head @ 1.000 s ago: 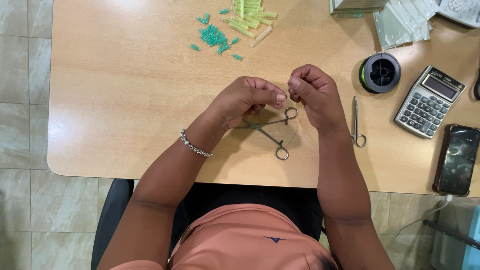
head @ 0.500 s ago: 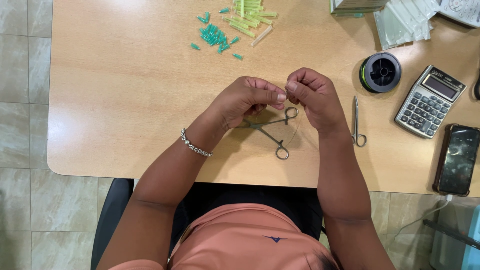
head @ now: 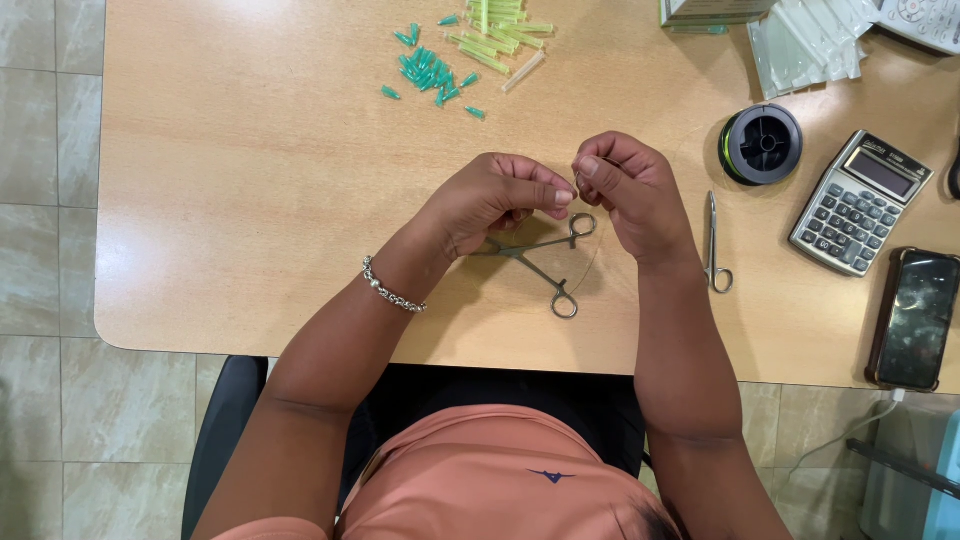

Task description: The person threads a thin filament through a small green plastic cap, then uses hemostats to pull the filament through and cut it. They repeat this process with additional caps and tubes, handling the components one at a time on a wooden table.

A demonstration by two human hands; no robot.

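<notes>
My left hand and my right hand meet fingertip to fingertip above the wooden table. Both pinch something very fine. A faint thin line curves down from my right hand, and I cannot make out more of it. Metal forceps with ring handles lie on the table just under both hands, partly hidden by the left one. A beaded bracelet is on my left wrist.
Small metal scissors lie right of my right hand. A black spool, a calculator and a dark phone sit at the right. Several green caps and yellow-green tubes lie at the far edge, with clear packets.
Both hands stay pinched together over the forceps. Only the fingertips have shifted slightly, the right ones a little to the left.
</notes>
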